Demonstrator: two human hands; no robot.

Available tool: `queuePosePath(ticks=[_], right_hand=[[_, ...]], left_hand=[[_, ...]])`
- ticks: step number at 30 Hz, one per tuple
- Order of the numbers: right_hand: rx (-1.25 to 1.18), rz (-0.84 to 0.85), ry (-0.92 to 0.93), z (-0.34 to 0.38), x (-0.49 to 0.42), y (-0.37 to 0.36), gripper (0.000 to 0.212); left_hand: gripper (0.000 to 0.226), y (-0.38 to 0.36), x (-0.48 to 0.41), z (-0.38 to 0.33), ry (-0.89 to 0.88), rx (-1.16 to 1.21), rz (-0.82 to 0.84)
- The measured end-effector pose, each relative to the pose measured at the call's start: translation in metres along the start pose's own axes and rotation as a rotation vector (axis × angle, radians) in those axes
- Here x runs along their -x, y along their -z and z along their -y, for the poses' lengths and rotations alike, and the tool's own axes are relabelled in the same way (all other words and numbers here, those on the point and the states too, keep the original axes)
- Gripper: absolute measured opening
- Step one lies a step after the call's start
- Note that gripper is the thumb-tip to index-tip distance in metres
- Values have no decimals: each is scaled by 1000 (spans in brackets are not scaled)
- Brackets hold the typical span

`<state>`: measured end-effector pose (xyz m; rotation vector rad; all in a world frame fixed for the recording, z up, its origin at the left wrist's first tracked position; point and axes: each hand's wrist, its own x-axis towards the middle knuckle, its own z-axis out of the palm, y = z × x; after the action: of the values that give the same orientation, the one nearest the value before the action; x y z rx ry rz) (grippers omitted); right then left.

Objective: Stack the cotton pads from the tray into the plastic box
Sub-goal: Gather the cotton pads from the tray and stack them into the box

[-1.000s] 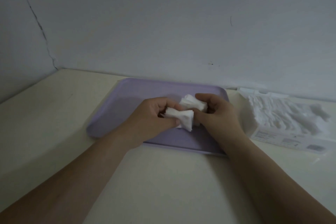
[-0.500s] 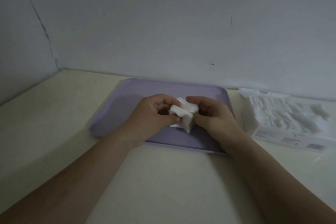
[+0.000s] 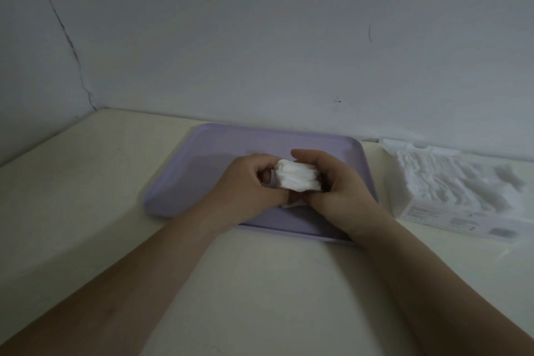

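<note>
Cream tabletop (image 3: 86, 196), cracked grey wall (image 3: 260, 37)

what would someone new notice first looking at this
Most likely the white stack of cotton pads, pressed between the left hand and right hand over the middle of the lilac tray. Next, the clear plastic box on the table to the tray's right, already holding a row of white pads.

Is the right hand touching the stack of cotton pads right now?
Touching. The head view shows the right hand cupped against the stack of cotton pads, with the left hand pressing its other side.
</note>
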<state>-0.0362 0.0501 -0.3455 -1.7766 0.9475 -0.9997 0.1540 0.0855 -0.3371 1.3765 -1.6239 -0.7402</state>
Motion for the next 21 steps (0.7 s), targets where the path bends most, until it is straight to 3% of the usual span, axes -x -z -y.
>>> queuePosePath(ticks=[3,6,8,15,21], right_hand=[[-153,16,-91,3,-1,1,73],[-180,-36,-121,6,-1,-6,43],[-118,-84,-125,4,-2,-12,34],[109,-51,-142,8,-2,-20,46],[-350,-38,-235,23,2,-17,53]], left_hand=[[30,0,0,1,22,39,-6],[32,-5,0,0,33,50,51],[37,-8,-1,1,28,38,74],[45,-12,-1,9,39,-117,134],[35,-9,1,0,-26,-142,-4]])
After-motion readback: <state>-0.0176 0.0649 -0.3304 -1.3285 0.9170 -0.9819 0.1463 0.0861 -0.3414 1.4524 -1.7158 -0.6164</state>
